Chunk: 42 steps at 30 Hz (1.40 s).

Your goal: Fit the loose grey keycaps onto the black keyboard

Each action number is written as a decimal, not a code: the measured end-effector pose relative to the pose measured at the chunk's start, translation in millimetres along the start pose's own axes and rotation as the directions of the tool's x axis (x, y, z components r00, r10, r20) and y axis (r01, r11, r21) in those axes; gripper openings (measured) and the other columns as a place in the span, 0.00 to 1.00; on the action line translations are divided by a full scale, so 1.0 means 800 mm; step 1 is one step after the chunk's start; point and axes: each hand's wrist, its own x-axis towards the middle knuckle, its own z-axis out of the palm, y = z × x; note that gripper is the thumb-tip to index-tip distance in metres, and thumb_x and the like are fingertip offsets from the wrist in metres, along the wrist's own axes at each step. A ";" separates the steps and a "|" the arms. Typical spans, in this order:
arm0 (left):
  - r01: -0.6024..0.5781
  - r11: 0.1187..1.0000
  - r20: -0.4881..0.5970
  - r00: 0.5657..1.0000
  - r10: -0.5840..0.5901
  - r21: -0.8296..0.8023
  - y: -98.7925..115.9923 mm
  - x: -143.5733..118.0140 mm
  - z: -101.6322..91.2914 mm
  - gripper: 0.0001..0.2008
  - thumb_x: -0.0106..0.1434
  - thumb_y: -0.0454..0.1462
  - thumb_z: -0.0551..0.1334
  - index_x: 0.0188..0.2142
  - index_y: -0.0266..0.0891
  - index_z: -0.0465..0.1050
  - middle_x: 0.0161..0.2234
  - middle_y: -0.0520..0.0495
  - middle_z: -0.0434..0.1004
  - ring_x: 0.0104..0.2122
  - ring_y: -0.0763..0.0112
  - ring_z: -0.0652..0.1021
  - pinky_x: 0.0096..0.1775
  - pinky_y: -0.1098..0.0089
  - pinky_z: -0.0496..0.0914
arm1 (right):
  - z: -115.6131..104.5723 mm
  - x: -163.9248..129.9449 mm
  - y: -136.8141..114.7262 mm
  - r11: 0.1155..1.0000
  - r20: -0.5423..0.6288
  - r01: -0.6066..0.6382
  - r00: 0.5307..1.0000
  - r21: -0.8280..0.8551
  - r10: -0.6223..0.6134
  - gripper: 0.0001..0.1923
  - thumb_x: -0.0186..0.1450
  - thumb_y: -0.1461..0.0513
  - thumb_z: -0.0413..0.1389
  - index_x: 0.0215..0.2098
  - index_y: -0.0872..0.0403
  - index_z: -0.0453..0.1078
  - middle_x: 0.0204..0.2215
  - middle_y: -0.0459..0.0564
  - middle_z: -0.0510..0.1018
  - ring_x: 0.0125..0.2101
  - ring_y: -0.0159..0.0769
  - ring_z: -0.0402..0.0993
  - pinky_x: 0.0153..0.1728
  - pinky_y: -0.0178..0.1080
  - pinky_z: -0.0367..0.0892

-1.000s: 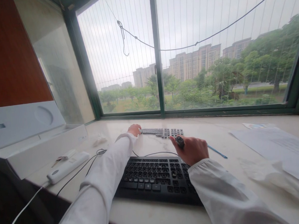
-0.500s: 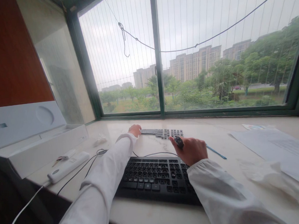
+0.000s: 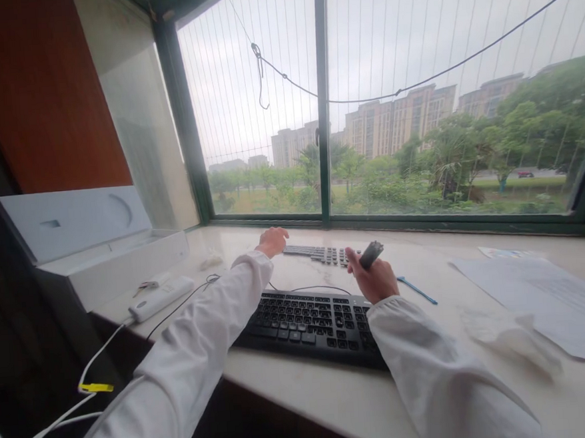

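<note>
Grey keyboard (image 3: 319, 253) under left hand (image 3: 273, 241), dark tool (image 3: 370, 254) in right hand (image 3: 375, 280)

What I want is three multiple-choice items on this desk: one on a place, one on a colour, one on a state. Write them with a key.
1. The black keyboard lies:
A. inside the white box
B. nearer the person than the grey keyboard
C. on the papers

2. The pen is:
A. red
B. yellow
C. blue

3. The right hand is:
A. closed on a dark tool
B. flat and empty
C. typing

Key:
1 B, it sits in front of the grey one.
2 C, its thin shaft shows blue.
3 A, the tool sticks up from the fist.
</note>
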 end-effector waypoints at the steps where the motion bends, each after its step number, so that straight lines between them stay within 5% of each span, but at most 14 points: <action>1: -0.024 1.000 -0.018 1.000 0.024 -0.013 0.005 -0.014 -0.007 0.14 0.61 0.34 0.59 0.45 0.45 0.77 0.39 0.49 0.81 0.38 0.68 0.79 0.46 0.71 0.69 | 0.002 0.002 0.001 0.980 0.037 -0.074 0.997 0.182 0.069 0.37 0.66 0.38 0.36 0.19 0.52 0.71 0.17 0.51 0.72 0.19 0.35 0.67 0.23 0.37 0.58; 4: -0.110 0.988 -0.150 0.984 0.093 -0.106 0.011 -0.066 -0.030 0.12 0.63 0.39 0.60 0.45 0.45 0.77 0.40 0.51 0.81 0.35 0.69 0.79 0.42 0.71 0.71 | 0.009 0.004 -0.001 0.719 0.206 -0.312 0.950 0.621 0.235 0.35 0.61 0.35 0.41 0.21 0.54 0.67 0.13 0.46 0.66 0.14 0.30 0.59 0.17 0.34 0.53; 8: -0.157 0.953 -0.357 0.932 0.057 -0.258 -0.009 -0.156 -0.050 0.12 0.64 0.42 0.59 0.45 0.46 0.76 0.38 0.53 0.81 0.26 0.74 0.78 0.39 0.72 0.71 | 0.021 0.003 -0.003 0.428 0.321 -0.370 0.929 0.825 0.184 0.31 0.57 0.34 0.48 0.22 0.52 0.62 0.10 0.40 0.57 0.11 0.26 0.49 0.13 0.32 0.45; 13: -0.036 0.927 -0.434 0.890 -0.141 -0.374 -0.084 -0.262 -0.046 0.13 0.65 0.44 0.56 0.43 0.44 0.76 0.35 0.51 0.82 0.26 0.70 0.79 0.36 0.71 0.72 | 0.032 -0.002 -0.004 0.330 0.315 -0.333 0.943 0.883 0.111 0.31 0.55 0.33 0.50 0.19 0.52 0.60 0.09 0.41 0.58 0.10 0.26 0.49 0.11 0.32 0.44; 17: 0.059 0.937 -0.441 0.871 -0.216 -0.344 -0.146 -0.310 -0.031 0.15 0.66 0.45 0.55 0.41 0.43 0.77 0.36 0.50 0.82 0.32 0.66 0.79 0.37 0.69 0.71 | 0.034 -0.006 -0.015 0.315 0.263 -0.293 0.955 0.903 0.134 0.32 0.55 0.34 0.51 0.16 0.52 0.59 0.13 0.46 0.66 0.13 0.27 0.57 0.13 0.33 0.53; 22: -0.077 0.962 -0.469 0.881 -0.057 -0.262 -0.164 -0.324 -0.013 0.15 0.68 0.43 0.53 0.40 0.41 0.77 0.40 0.46 0.80 0.39 0.64 0.77 0.45 0.66 0.69 | 0.036 -0.008 -0.020 0.343 0.232 -0.263 0.964 0.902 0.130 0.32 0.55 0.34 0.52 0.16 0.53 0.59 0.17 0.49 0.71 0.18 0.31 0.67 0.21 0.35 0.65; 27: -0.189 0.972 -0.436 0.893 0.112 -0.137 -0.137 -0.322 0.001 0.14 0.69 0.40 0.52 0.43 0.44 0.77 0.41 0.47 0.77 0.44 0.64 0.73 0.49 0.63 0.66 | 0.038 -0.012 -0.017 0.621 0.098 -0.167 0.985 0.766 0.144 0.31 0.56 0.36 0.54 0.18 0.54 0.64 0.20 0.51 0.75 0.21 0.33 0.70 0.26 0.36 0.66; 30: -0.222 0.975 -0.385 0.901 0.199 -0.015 -0.128 -0.320 -0.001 0.13 0.68 0.37 0.54 0.46 0.46 0.76 0.42 0.47 0.75 0.45 0.63 0.71 0.48 0.61 0.64 | 0.040 -0.017 -0.034 0.648 0.068 -0.120 0.992 0.752 0.105 0.29 0.57 0.38 0.54 0.20 0.53 0.63 0.16 0.47 0.71 0.18 0.30 0.66 0.22 0.35 0.62; 32: -0.265 0.964 -0.348 0.903 0.253 0.013 -0.127 -0.317 -0.003 0.13 0.68 0.36 0.54 0.46 0.46 0.76 0.44 0.47 0.75 0.45 0.63 0.70 0.48 0.60 0.63 | 0.044 -0.020 -0.057 0.564 0.096 -0.146 0.988 0.813 0.117 0.27 0.57 0.39 0.56 0.20 0.52 0.60 0.13 0.43 0.65 0.14 0.27 0.58 0.16 0.33 0.54; 38: -0.296 0.951 -0.257 0.929 0.265 -0.092 -0.131 -0.306 0.001 0.16 0.71 0.40 0.51 0.44 0.46 0.77 0.43 0.49 0.76 0.44 0.64 0.70 0.47 0.62 0.64 | 0.081 -0.030 -0.158 0.124 0.265 -0.278 0.958 0.953 0.109 0.28 0.56 0.43 0.60 0.19 0.50 0.51 0.12 0.35 0.50 0.12 0.22 0.41 0.13 0.32 0.37; 42: -0.322 0.942 -0.261 0.921 0.289 -0.095 -0.134 -0.305 0.002 0.15 0.70 0.40 0.51 0.43 0.48 0.77 0.42 0.50 0.76 0.44 0.65 0.70 0.48 0.63 0.63 | 0.132 -0.039 -0.220 -0.015 0.348 -0.348 0.934 0.937 0.077 0.26 0.59 0.47 0.58 0.18 0.49 0.49 0.12 0.36 0.48 0.12 0.24 0.39 0.13 0.34 0.35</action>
